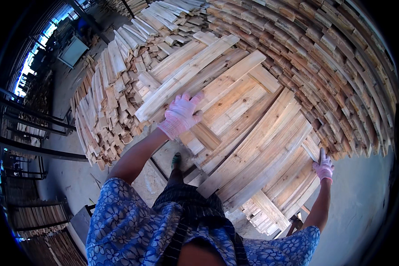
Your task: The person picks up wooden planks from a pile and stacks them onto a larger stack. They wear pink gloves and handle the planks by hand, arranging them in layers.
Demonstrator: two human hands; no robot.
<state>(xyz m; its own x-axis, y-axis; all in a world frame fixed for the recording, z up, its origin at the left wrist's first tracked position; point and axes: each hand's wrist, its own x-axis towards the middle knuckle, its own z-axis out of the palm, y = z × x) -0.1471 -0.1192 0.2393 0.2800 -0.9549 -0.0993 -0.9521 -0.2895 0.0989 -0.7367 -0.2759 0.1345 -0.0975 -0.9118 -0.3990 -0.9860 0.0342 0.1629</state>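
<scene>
My left hand (181,114), in a pink-and-white knit glove, lies over the near end of a long pale wooden board (230,80). Its fingers are spread across the wood. Far to the right, my right hand (324,168) wears the same kind of glove and touches the right end of the layered boards, one finger stretched out along the edge. Between both hands lie several wide boards (257,142) side by side, with short crosswise pieces (206,135) under some of them. Another pale board (186,77) lies just beyond my left hand.
A tall stack of rough-edged boards (306,57) rises at the far right. Loose slats (111,97) are heaped at the left. Dark metal rails (40,148) stand on the concrete floor (66,137). More bundled slats (37,217) sit at the lower left.
</scene>
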